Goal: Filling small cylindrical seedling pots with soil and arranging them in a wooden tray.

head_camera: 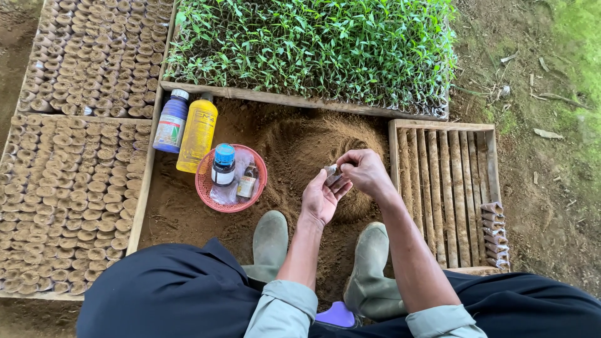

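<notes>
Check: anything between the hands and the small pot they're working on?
Nothing visible. Left hand and right hand both already touch the small seedling pot, held above the soil mound.

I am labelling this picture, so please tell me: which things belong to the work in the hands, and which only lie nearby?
In use:
- left hand and right hand, together holding a small pot
- soil heap beneath them
- slatted tray with filled pots

Lying nearby:
- pink basket with small bottles
- yellow bottle
- purple bottle
- seedlings
</notes>
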